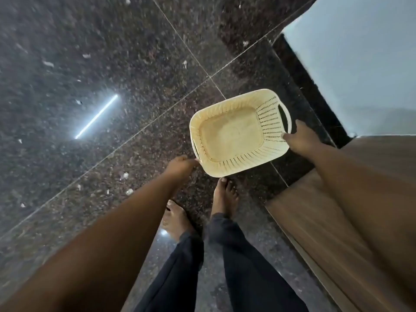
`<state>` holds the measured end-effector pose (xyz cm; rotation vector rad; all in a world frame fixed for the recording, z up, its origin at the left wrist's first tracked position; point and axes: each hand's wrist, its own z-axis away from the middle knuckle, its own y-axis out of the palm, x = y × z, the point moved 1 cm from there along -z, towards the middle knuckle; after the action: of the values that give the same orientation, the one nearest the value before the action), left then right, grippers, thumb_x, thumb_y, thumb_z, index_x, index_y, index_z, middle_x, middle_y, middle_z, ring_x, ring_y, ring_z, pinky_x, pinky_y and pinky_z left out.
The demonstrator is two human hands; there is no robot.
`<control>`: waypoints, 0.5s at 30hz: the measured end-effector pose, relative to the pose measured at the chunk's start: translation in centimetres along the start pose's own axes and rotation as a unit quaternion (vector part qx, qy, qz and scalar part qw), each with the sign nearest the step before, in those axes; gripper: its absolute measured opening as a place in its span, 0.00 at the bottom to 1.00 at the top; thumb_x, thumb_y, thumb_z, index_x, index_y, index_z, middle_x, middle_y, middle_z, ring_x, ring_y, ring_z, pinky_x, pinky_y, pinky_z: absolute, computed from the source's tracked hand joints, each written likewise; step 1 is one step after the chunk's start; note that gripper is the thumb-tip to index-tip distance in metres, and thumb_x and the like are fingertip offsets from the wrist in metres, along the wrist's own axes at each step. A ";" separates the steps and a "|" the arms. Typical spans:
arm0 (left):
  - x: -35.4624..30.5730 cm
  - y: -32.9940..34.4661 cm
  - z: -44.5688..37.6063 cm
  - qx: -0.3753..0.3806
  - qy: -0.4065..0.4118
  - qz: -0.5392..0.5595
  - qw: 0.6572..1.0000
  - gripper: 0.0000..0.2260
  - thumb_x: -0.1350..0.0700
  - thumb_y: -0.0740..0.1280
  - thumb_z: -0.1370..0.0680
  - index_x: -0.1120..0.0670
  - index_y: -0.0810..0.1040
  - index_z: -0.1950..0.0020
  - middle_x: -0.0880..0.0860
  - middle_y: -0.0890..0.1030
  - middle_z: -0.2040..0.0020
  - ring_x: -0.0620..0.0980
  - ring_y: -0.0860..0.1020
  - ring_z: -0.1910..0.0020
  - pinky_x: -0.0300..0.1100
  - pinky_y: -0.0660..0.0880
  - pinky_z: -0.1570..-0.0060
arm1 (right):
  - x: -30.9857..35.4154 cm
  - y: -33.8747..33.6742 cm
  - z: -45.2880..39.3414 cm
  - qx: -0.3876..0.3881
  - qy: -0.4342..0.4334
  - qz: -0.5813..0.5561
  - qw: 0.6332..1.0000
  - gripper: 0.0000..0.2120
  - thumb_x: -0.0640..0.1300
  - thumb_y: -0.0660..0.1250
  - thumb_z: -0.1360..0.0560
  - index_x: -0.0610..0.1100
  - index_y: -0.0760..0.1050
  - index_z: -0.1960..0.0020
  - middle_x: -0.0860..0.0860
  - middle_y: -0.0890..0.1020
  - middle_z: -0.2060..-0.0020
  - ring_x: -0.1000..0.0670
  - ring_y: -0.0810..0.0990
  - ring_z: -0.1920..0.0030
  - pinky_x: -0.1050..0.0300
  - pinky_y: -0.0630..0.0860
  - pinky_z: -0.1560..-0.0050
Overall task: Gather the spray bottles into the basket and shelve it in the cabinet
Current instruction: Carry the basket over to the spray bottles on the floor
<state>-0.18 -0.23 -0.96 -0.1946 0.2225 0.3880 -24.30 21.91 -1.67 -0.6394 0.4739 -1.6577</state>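
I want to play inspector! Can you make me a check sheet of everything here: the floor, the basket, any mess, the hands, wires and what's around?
Surface: dark speckled stone floor, glossy, reflecting a strip light.
Job's things: cream plastic basket, empty, held above the floor; no spray bottles seen.
Clutter: small pale scraps scattered on the floor.
Grippers: left hand grips the basket's near-left rim; right hand grips the rim by the right handle.
Cables: nothing seen.
Surroundings: bare feet, dark trousers, wooden panel at right, pale wall above it.
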 end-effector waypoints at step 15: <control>0.7 -6.0 2.0 -0.111 0.068 0.047 0.990 0.15 0.64 0.61 0.26 0.57 0.80 0.42 0.58 0.84 0.52 0.50 0.78 0.66 0.39 0.74 0.73 | 6.6 2.0 4.7 -0.071 -0.015 -0.114 0.991 0.14 0.41 0.66 0.25 0.44 0.79 0.40 0.45 0.84 0.50 0.50 0.80 0.61 0.60 0.76 0.60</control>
<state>3.17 -4.98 1.69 -0.4308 0.3249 0.4943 -20.51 15.25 1.67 -0.8488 0.5152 -1.8379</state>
